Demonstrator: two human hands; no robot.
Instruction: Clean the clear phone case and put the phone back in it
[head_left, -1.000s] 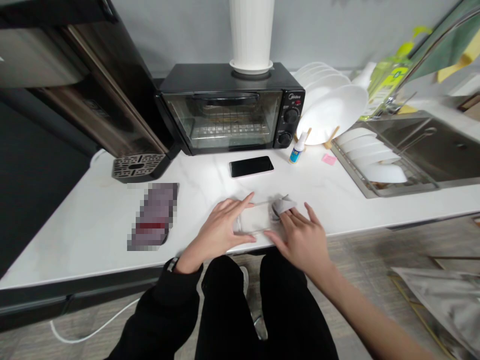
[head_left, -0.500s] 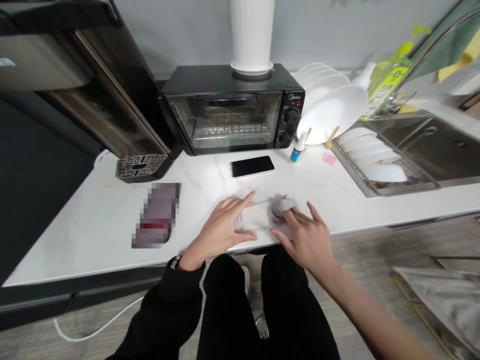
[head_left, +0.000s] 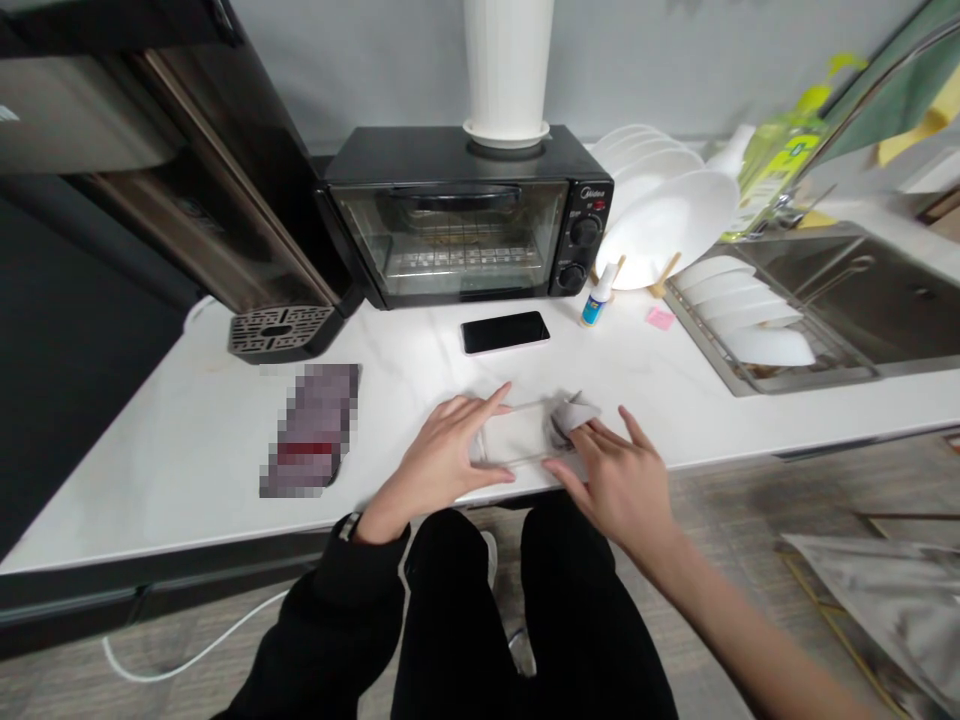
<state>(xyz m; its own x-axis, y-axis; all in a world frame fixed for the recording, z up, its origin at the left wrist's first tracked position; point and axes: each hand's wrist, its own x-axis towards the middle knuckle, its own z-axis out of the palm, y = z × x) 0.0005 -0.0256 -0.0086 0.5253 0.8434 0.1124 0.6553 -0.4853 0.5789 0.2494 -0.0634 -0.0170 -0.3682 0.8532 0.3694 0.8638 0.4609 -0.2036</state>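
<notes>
On the white countertop near its front edge lies a clear, flat rectangular phone case [head_left: 517, 434]. My left hand [head_left: 442, 450] grips its left end, with the thumb along the near edge and the index finger along the far edge. A small grey cloth [head_left: 568, 418] is bunched at the case's right end. The fingertips of my right hand [head_left: 619, 468] press the cloth down there, the thumb stretched out by the near edge. Part of the cloth is hidden under those fingers.
Behind my hands lies a black-screened phone [head_left: 505, 332]. A small spray bottle [head_left: 598, 297] and a pink sticky note [head_left: 660, 318] are to its right. A toaster oven [head_left: 457, 245] stands at the back, a blurred-out dark object [head_left: 311, 430] at left, plates [head_left: 667, 225] and a sink [head_left: 892, 290] at right.
My right hand and the grey cloth have shifted slightly to the right along the case. My left hand keeps its grip on the left end.
</notes>
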